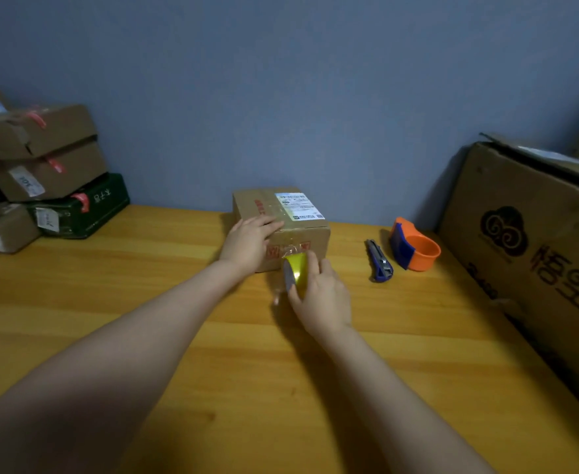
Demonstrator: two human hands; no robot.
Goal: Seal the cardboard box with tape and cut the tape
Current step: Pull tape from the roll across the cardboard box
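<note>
The right hand [322, 295] grips one yellowish tape roll [296, 273], its clear strip running up the near face of the single small cardboard box [301, 237]. The left hand [250, 239] lies flat and open on the box's top near edge. To the right on the wooden table [144, 302] lie one blue utility knife [380, 261] and one orange tape dispenser [414, 244]. Four stacked parcels [41, 172] sit far left.

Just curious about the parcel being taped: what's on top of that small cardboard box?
On the small cardboard box lie a white shipping label, clear tape and the left hand pressing down. Whatever is under the palm is hidden.
</note>
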